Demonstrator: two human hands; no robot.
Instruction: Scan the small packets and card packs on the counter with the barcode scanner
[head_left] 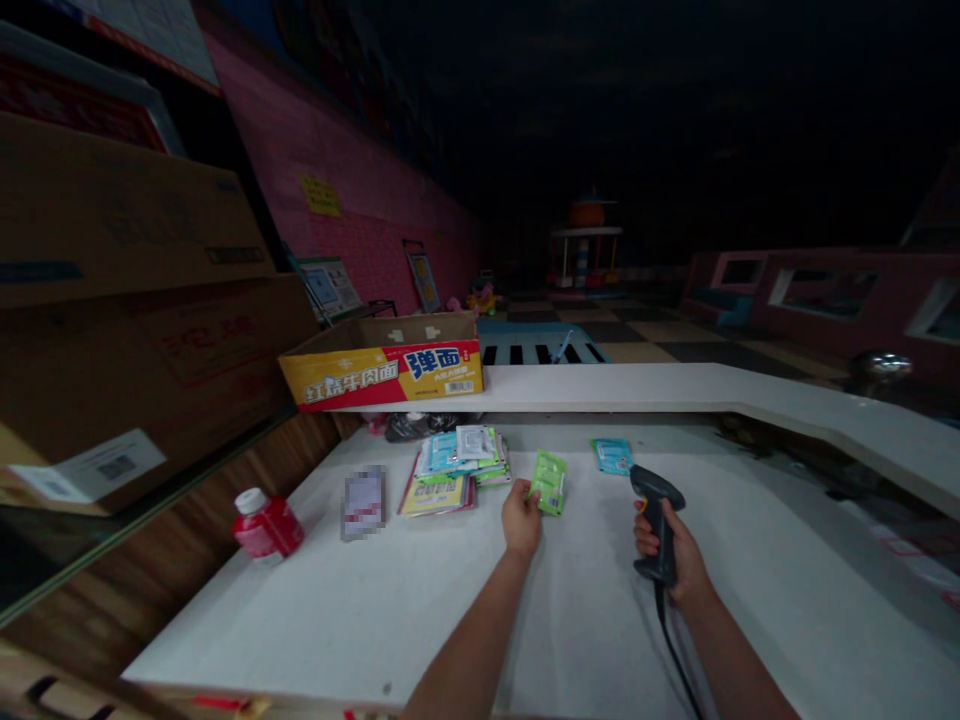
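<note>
Left hand (521,518) pinching green sachet (548,482) (fingertips only), right hand (670,553) clenched around corded barcode scanner (654,512)

Your white desk (217,625) runs forward from under a raised white shelf (622,385). On the desk, toward your left, lies a red bottle with a white cap (266,527), and just beside it a flat packet (364,502), too blurred to read. Next comes an overlapping pile of yellow, blue and green packets (456,472), with a dark plastic bag (411,427) behind it at the back edge. Farther right lie a green sachet (549,482) and a blue sachet (612,456), apart from each other. The shelf carries an open red-and-yellow cardboard box (382,372).
</note>
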